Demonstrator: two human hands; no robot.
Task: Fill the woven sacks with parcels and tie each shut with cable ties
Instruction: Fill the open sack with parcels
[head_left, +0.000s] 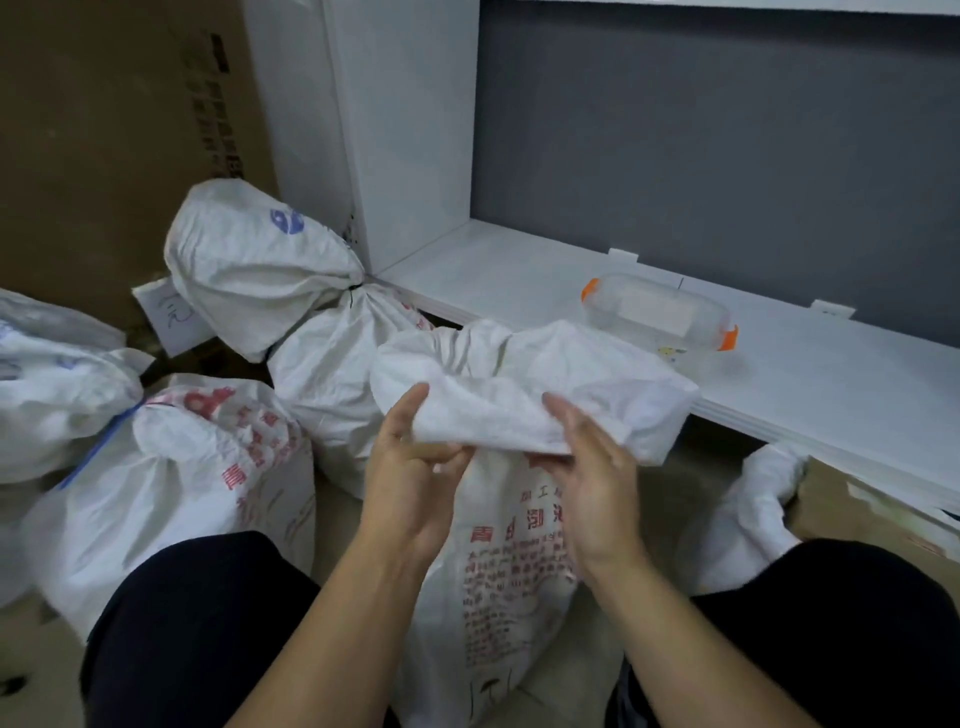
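A white woven sack with red print stands on the floor between my knees. Its loose top is folded over toward me into a thick bunch. My left hand grips the left end of that bunch, thumb up against the fabric and fingers curled beneath it. My right hand holds the right part, thumb on top and fingers under the fold. I see no cable tie in either hand. What is inside the sack is hidden.
Tied full sacks crowd the left: one with red print, one at the back closed by a black tie. A clear box with orange clasps sits on the white shelf. A crumpled empty sack lies at right.
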